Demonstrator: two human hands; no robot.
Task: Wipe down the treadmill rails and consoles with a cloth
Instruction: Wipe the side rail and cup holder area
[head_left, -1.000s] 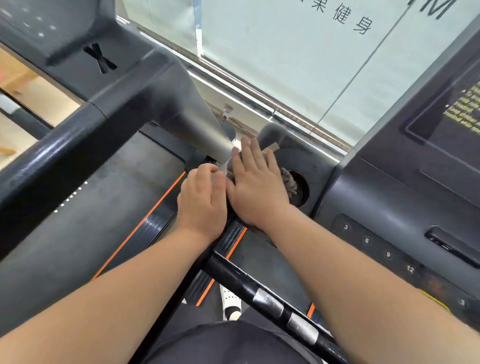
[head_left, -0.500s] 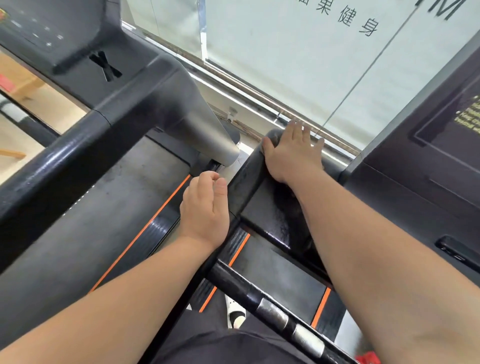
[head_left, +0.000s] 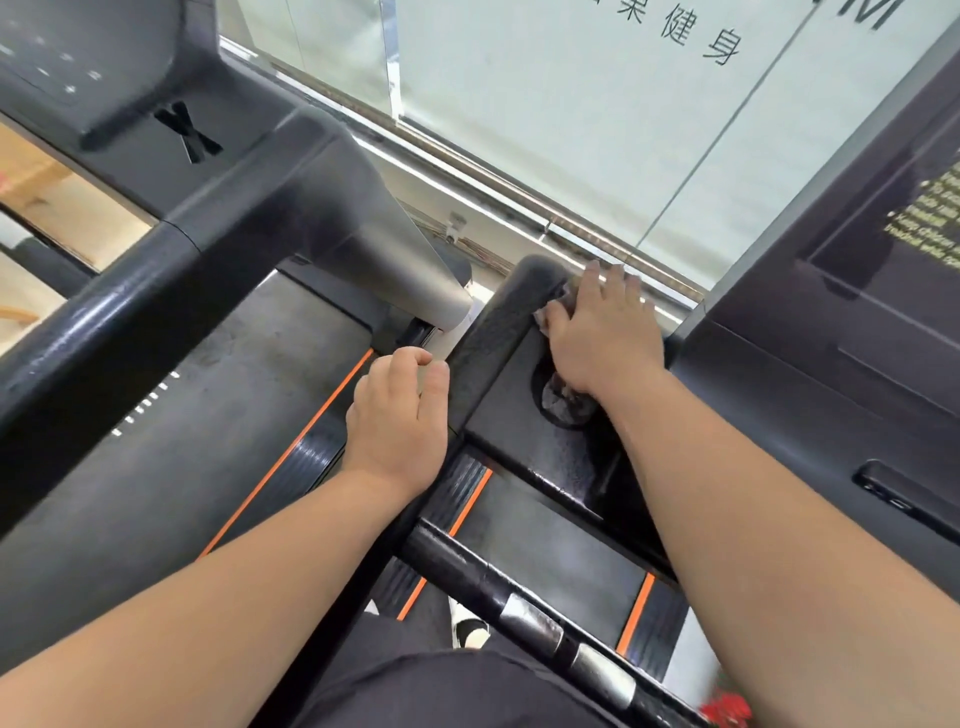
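My right hand (head_left: 602, 332) presses flat, fingers straight, on a pale cloth (head_left: 546, 314) at the far end of the black treadmill arm (head_left: 498, 332). Most of the cloth is hidden under the palm. A grey part of it shows in the round cup holder (head_left: 563, 402) by my wrist. My left hand (head_left: 400, 415) sits at the near left edge of that arm, its fingers curled down over the edge. The handrail (head_left: 519, 608) with metal sensor plates runs toward me below it. The right console (head_left: 857, 332) rises beside my right forearm.
A neighbouring treadmill's console (head_left: 130, 93) and thick rail (head_left: 104, 322) stand on the left, with its grey upright (head_left: 395, 260) close to my left hand. Below lie belts with orange stripes (head_left: 332, 410). A frosted window (head_left: 571, 130) is ahead. My shoe (head_left: 467, 623) shows below.
My right hand slid with the cloth from the cup holder out to the arm's far end, then drew slightly back. My left hand stayed in place.
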